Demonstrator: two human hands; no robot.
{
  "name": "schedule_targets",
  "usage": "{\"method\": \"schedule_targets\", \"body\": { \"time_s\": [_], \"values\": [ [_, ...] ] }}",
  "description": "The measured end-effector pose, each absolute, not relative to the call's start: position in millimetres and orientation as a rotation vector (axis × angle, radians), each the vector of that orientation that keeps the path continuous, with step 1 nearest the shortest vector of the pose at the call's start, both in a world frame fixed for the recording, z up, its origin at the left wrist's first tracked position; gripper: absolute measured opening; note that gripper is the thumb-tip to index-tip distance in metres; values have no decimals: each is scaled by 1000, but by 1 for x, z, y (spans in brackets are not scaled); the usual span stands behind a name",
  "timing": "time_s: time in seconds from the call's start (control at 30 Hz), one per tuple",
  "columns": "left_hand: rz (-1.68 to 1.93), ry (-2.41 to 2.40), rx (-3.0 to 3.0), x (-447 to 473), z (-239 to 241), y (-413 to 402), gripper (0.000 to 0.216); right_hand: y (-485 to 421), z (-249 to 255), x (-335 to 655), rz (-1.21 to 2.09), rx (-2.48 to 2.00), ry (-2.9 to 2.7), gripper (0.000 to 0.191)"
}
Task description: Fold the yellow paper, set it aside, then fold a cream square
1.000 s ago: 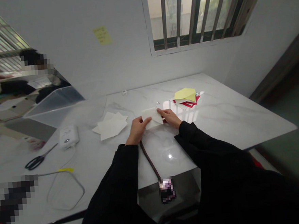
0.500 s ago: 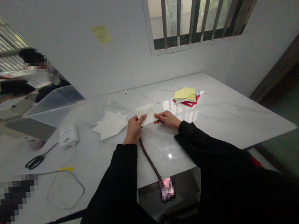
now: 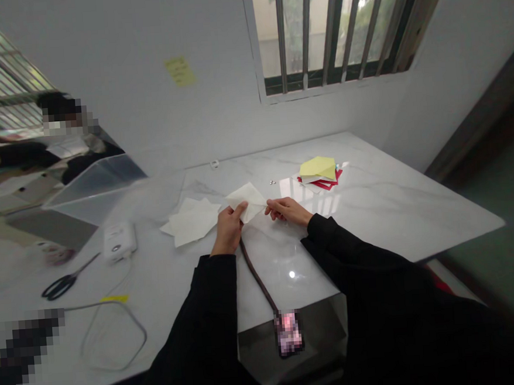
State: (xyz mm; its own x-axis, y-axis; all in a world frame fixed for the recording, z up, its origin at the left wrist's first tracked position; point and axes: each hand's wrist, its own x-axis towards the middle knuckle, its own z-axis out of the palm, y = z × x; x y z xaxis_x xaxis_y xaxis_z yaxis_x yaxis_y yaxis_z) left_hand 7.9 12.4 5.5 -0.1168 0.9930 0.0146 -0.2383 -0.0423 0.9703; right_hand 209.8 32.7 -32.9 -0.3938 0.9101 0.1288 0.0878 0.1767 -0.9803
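Observation:
A small cream sheet of paper [image 3: 249, 196] is held above the white marbled table [image 3: 372, 208], tilted so one corner points away from me. My left hand [image 3: 231, 226] pinches its left part, thumb on top. My right hand [image 3: 284, 210] is closed at the paper's right corner, thumb and forefinger together on the edge. To the left of my left hand lie several loose cream sheets [image 3: 195, 219], overlapping. Beyond my right hand rests a pile of yellow, white and red paper pieces [image 3: 318, 170].
Scissors [image 3: 65, 282] lie at the left, near a white device [image 3: 119, 240] with a cable [image 3: 140, 324]. A dark strap with a phone-like screen [image 3: 288, 334] hangs over the table's front edge. Tiny metallic bits [image 3: 273, 182] lie behind the paper. People sit at the far left.
The paper has turned, its far edge now coming to a corner. My right hand has shifted to its right corner. The view has tipped slightly upward.

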Motion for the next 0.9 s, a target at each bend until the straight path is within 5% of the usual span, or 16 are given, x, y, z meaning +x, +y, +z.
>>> {"method": "schedule_targets", "body": {
  "time_s": [0.4,0.57,0.63,0.77,0.9],
  "values": [
    [1354,1170,1052,2,-8,12,56,22,-30,209,1147,-982,-1816,64],
    [1402,1229,1124,-2,-11,12,55,32,-32,216,1326,-974,-1657,70],
    [1430,1230,1112,-3,-11,11,56,44,-36,223,1200,-1052,-1579,66],
    [1456,1253,1158,-3,-8,7,53,82,-44,235,612,-1330,-1580,29],
    [1450,1258,1145,0,-7,5,51,115,-47,231,412,-1485,-1657,20]
  ]
}}
